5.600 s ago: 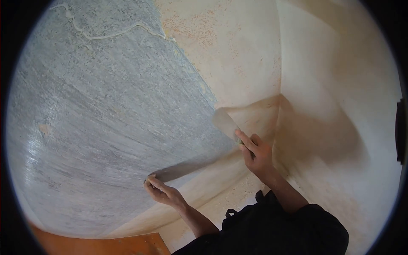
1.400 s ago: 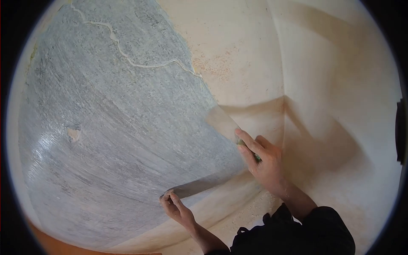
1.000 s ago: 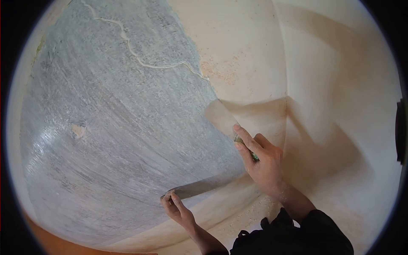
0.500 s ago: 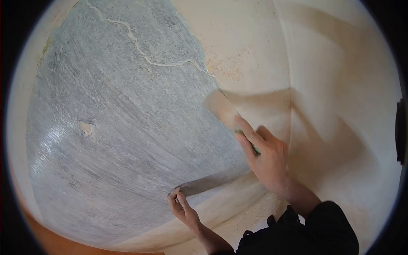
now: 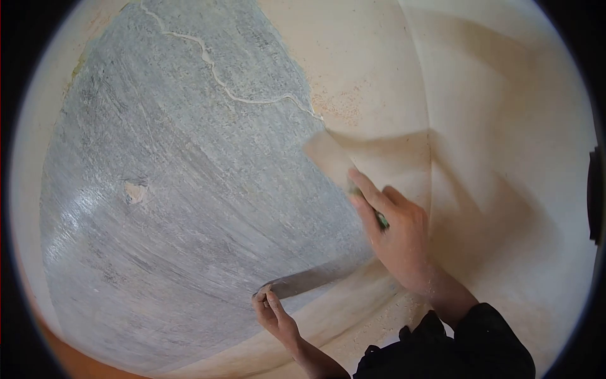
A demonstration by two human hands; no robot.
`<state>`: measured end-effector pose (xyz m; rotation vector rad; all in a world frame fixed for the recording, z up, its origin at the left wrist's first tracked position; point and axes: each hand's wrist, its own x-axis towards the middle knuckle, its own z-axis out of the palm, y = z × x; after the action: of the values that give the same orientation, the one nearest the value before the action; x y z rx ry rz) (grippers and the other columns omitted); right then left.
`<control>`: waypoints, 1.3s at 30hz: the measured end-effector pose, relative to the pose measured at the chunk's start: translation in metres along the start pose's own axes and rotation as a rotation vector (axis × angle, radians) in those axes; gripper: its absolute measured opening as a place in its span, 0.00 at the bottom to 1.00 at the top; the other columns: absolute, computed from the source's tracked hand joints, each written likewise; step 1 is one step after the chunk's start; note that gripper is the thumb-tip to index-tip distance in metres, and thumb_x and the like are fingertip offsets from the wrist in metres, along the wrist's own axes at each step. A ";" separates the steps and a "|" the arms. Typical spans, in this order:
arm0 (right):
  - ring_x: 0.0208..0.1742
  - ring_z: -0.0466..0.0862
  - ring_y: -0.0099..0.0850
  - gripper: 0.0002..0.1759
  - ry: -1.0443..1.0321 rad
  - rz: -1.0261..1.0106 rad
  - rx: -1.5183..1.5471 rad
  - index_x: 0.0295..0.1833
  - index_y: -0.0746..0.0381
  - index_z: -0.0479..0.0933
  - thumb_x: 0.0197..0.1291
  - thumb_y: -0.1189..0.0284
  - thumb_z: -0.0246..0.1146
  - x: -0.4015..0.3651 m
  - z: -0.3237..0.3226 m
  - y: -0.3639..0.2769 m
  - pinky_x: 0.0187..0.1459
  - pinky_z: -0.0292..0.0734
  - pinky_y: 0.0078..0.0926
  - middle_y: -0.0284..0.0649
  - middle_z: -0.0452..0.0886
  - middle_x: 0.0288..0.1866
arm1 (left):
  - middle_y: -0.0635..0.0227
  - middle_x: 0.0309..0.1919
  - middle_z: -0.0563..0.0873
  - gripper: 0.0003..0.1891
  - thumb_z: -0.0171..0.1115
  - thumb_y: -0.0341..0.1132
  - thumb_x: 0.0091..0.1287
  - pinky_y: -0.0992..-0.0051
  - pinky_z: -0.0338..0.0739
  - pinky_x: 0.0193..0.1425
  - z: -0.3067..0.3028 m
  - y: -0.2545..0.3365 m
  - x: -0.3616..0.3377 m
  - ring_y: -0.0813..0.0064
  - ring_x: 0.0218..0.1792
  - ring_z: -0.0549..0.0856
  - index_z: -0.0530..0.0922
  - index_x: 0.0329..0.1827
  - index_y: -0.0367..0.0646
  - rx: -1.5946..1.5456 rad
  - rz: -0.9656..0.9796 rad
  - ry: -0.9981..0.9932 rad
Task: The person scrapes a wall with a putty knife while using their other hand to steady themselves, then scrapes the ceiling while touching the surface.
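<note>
the grey coating (image 5: pixel 202 170) looks rough, partly glossy.

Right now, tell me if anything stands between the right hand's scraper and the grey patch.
Nothing visible does: the scraper overlaps the grey patch. The left hand holds a long dark blade lower, out of the way.

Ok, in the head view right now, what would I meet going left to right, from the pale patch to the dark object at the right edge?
Pale patch, left hand, pale scraper blade, right hand, black right sleeve, dark object at the right edge.
</note>
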<state>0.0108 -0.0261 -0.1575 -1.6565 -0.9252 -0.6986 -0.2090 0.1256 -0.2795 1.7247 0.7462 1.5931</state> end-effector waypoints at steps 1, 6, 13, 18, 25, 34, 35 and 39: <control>0.15 0.71 0.27 0.24 0.003 -0.005 -0.004 0.69 0.48 0.77 0.67 0.66 0.67 -0.002 0.001 0.000 0.18 0.67 0.30 0.35 0.70 0.20 | 0.71 0.42 0.80 0.14 0.57 0.41 0.78 0.77 0.68 0.49 0.000 0.001 0.001 0.81 0.42 0.74 0.80 0.52 0.37 0.004 -0.010 0.004; 0.15 0.70 0.26 0.21 0.014 0.047 0.068 0.65 0.52 0.80 0.67 0.67 0.67 0.002 -0.003 -0.005 0.18 0.66 0.28 0.35 0.71 0.19 | 0.66 0.45 0.80 0.12 0.55 0.35 0.79 0.74 0.70 0.58 0.001 0.008 0.001 0.76 0.49 0.77 0.79 0.51 0.35 -0.011 -0.063 -0.016; 0.16 0.71 0.26 0.21 0.012 0.059 0.015 0.65 0.51 0.80 0.68 0.66 0.66 0.004 -0.003 -0.009 0.19 0.67 0.28 0.35 0.71 0.20 | 0.65 0.45 0.80 0.12 0.55 0.36 0.79 0.74 0.70 0.58 -0.002 0.001 0.001 0.75 0.49 0.77 0.79 0.51 0.35 -0.023 -0.041 -0.007; 0.16 0.73 0.29 0.21 -0.023 0.057 0.021 0.67 0.51 0.78 0.69 0.65 0.65 -0.005 0.000 -0.004 0.19 0.68 0.31 0.36 0.72 0.20 | 0.63 0.44 0.81 0.13 0.56 0.38 0.77 0.71 0.71 0.54 -0.002 0.001 0.002 0.72 0.45 0.77 0.80 0.49 0.35 0.054 0.048 0.017; 0.15 0.72 0.30 0.21 0.007 0.023 -0.007 0.67 0.50 0.78 0.70 0.64 0.64 -0.002 0.002 -0.001 0.19 0.68 0.32 0.36 0.71 0.20 | 0.61 0.36 0.80 0.10 0.56 0.33 0.72 0.67 0.68 0.43 0.014 0.026 0.046 0.64 0.39 0.76 0.80 0.46 0.36 0.306 0.699 0.156; 0.15 0.70 0.26 0.23 -0.024 -0.022 -0.049 0.68 0.48 0.78 0.68 0.64 0.67 -0.017 -0.002 0.004 0.17 0.66 0.29 0.33 0.71 0.21 | 0.68 0.30 0.80 0.08 0.52 0.26 0.69 0.69 0.61 0.41 0.033 0.000 0.074 0.73 0.29 0.72 0.79 0.46 0.38 0.499 1.008 0.268; 0.15 0.70 0.26 0.23 -0.028 -0.021 -0.045 0.68 0.48 0.78 0.68 0.64 0.67 -0.033 0.002 0.012 0.17 0.66 0.29 0.33 0.71 0.21 | 0.69 0.31 0.79 0.09 0.53 0.26 0.66 0.70 0.61 0.42 0.032 -0.002 0.073 0.72 0.30 0.72 0.80 0.45 0.40 0.517 0.987 0.261; 0.15 0.68 0.23 0.26 -0.077 0.022 0.002 0.69 0.46 0.77 0.65 0.64 0.69 -0.066 0.009 0.031 0.16 0.65 0.27 0.32 0.69 0.21 | 0.70 0.30 0.77 0.10 0.52 0.24 0.63 0.69 0.61 0.42 0.032 -0.004 0.072 0.72 0.30 0.71 0.80 0.44 0.42 0.584 0.983 0.247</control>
<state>0.0021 -0.0364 -0.2301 -1.6990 -0.9607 -0.6231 -0.1706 0.1817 -0.2393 2.5875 0.5096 2.4321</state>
